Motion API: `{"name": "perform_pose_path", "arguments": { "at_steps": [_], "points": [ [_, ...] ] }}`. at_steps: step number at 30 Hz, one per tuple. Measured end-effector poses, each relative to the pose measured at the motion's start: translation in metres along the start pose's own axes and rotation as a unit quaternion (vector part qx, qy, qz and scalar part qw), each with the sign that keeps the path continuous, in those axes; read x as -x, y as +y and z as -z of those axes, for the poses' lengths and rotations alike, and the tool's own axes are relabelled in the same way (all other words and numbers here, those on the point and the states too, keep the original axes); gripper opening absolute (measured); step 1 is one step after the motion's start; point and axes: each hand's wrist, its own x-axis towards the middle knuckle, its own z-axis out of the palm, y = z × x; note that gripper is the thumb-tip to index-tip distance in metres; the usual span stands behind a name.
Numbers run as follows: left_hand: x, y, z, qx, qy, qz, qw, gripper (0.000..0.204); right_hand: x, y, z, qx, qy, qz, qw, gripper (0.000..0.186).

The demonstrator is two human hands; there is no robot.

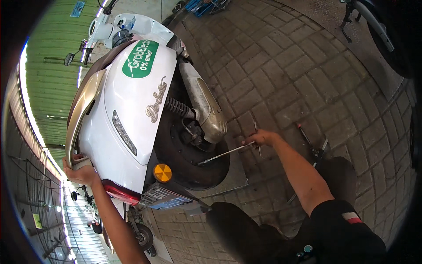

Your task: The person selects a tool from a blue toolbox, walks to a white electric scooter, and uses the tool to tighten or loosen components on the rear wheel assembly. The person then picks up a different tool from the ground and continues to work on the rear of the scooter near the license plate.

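A white scooter [125, 101] stands in front of me, its rear end nearest. My left hand [82, 172] is wrapped round the gold grab rail [75, 127] at its tail. In my right hand [263, 137] is a T-handle wrench [226, 152], its crossbar showing above and below my fingers. The long shaft slants down to the left, its tip at the side of the rear wheel [176, 149]. Whether the tip sits on a nut or bolt is too small to tell. A gold-and-silver cover [204, 105] and a coil shock absorber [178, 107] are just above.
Hand tools [311, 145] lie on the brick paving [272, 79] beside my right knee. An orange reflector [162, 173] and the number plate [165, 197] jut out near the wheel. Another two-wheeler's wheel [387, 48] is at the upper right. A further scooter [143, 235] stands at the lower left.
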Motion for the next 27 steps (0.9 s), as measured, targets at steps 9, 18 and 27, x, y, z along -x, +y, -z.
{"name": "perform_pose_path", "arguments": {
  "at_steps": [9, 18, 27],
  "points": [
    [-0.004, -0.014, 0.004, -0.021, 0.007, -0.009, 1.0, 0.059, 0.004, 0.08, -0.068, -0.197, 0.035, -0.131, 0.971, 0.029],
    [0.002, 0.011, -0.002, -0.033, 0.015, 0.007, 0.999, 0.06, -0.03, 0.117, -0.098, -0.238, 0.101, -0.165, 0.952, 0.025],
    [-0.011, -0.023, 0.017, 0.033, -0.011, 0.022, 0.999, 0.051, -0.053, 0.127, -0.11, -0.124, 0.136, -0.127, 0.975, 0.03]
  ]
}}
